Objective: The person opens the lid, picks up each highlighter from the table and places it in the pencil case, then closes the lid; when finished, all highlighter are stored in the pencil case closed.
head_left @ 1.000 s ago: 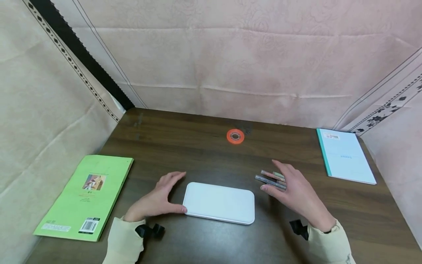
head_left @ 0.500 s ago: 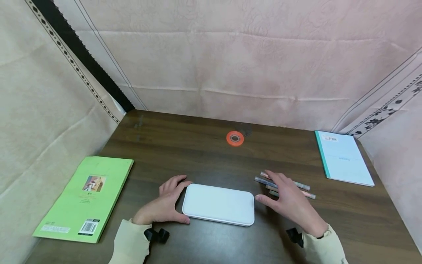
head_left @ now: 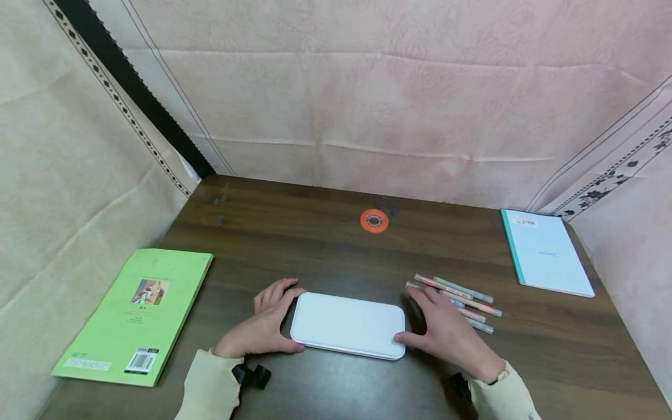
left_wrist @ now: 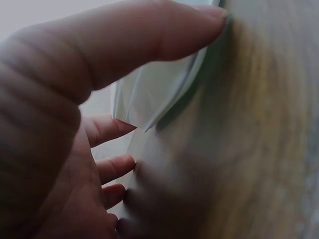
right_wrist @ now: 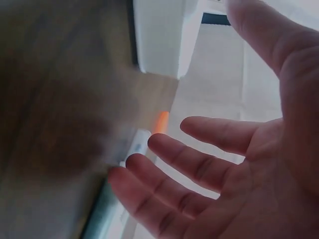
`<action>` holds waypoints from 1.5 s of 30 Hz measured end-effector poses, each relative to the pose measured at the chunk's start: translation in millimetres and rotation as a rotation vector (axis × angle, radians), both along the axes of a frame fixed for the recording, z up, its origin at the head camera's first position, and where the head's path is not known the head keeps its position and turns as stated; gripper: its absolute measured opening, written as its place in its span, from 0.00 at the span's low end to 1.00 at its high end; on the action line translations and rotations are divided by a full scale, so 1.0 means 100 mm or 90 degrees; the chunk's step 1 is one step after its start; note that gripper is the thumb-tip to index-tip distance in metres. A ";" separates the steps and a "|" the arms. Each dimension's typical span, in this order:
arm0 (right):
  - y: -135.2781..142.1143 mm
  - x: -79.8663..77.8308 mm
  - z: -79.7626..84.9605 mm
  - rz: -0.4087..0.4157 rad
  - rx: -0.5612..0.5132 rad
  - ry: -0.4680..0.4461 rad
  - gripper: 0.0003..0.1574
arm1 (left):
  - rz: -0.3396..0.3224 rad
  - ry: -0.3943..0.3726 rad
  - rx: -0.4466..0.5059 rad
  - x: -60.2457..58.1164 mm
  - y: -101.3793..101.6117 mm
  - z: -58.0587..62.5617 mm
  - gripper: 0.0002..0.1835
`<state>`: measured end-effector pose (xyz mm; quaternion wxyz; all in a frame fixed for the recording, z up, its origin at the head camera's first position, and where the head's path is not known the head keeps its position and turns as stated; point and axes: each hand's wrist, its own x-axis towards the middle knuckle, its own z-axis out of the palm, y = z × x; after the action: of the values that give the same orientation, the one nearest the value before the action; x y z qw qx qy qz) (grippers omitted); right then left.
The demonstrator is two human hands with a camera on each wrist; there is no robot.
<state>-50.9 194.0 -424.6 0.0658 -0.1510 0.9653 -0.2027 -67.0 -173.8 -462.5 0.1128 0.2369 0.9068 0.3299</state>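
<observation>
Basically, white case lies lengthwise btwn L hand & R hand, fingers apart from thumb on both.

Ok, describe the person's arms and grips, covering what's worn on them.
The left sleeve and right sleeve are pale cream and reach to the wrists. A small black device sits at each cuff: left device, right device. The left grip and right grip are bare, with no gloves or rings visible. No cables show.
</observation>
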 end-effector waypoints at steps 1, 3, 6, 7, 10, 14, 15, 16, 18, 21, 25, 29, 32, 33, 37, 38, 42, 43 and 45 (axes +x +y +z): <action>-0.01 0.00 -0.02 0.003 0.006 -0.004 0.60 | 0.000 0.002 0.001 0.00 0.00 0.00 0.52; -0.04 0.01 -0.04 0.011 0.022 -0.012 0.60 | 0.001 0.002 0.000 0.00 0.00 -0.01 0.52; -0.07 0.02 -0.05 0.025 0.037 -0.016 0.61 | 0.003 0.001 0.002 -0.01 0.00 -0.01 0.52; -0.09 0.03 -0.06 0.030 0.042 -0.013 0.63 | 0.004 0.003 0.003 -0.01 0.00 -0.02 0.52; -0.12 0.05 -0.06 0.047 0.054 -0.002 0.65 | 0.005 0.002 0.006 -0.01 0.00 -0.02 0.51; -0.16 0.08 -0.07 0.084 0.074 0.022 0.67 | 0.004 -0.001 0.001 -0.01 0.00 -0.02 0.51; -0.17 0.08 -0.07 0.094 0.077 0.031 0.67 | 0.004 0.000 0.001 -0.01 0.00 -0.02 0.51; -0.18 0.09 -0.08 0.105 0.080 0.041 0.68 | 0.004 0.000 0.001 -0.01 0.00 -0.02 0.51; -0.19 0.10 -0.09 0.122 0.087 0.062 0.68 | 0.004 0.005 0.002 -0.01 0.01 -0.03 0.51; -0.20 0.11 -0.11 0.133 0.101 0.084 0.69 | 0.003 0.014 0.004 -0.01 0.01 -0.02 0.51; -0.21 0.10 -0.11 0.144 0.111 0.102 0.65 | 0.001 0.013 0.005 -0.01 0.01 -0.03 0.51; -0.21 0.07 -0.10 0.162 0.118 0.131 0.61 | -0.001 0.014 0.006 -0.02 0.01 -0.04 0.51; -0.21 0.05 -0.10 0.174 0.118 0.144 0.59 | -0.002 0.020 0.010 -0.01 0.01 -0.03 0.51; -0.21 0.04 -0.10 0.177 0.116 0.144 0.59 | -0.002 0.017 0.009 -0.01 0.01 -0.03 0.51; -0.20 0.02 -0.10 0.186 0.106 0.139 0.58 | -0.001 0.015 0.005 0.00 0.00 -0.03 0.51; -0.20 0.01 -0.10 0.187 0.105 0.137 0.58 | -0.001 0.014 0.003 0.00 -0.01 -0.03 0.52; -0.20 -0.01 -0.10 0.189 0.103 0.132 0.58 | -0.002 0.013 0.002 0.00 -0.02 -0.03 0.52; -0.20 -0.02 -0.10 0.190 0.102 0.131 0.58 | -0.003 0.013 0.003 0.00 -0.02 -0.03 0.52; -0.20 -0.02 -0.09 0.193 0.099 0.130 0.58 | -0.003 0.014 0.005 0.00 -0.03 -0.04 0.52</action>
<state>-53.3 174.4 -433.8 0.0089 -0.3085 0.9461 -0.0987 -67.2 -176.5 -466.4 0.1028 0.2434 0.9060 0.3305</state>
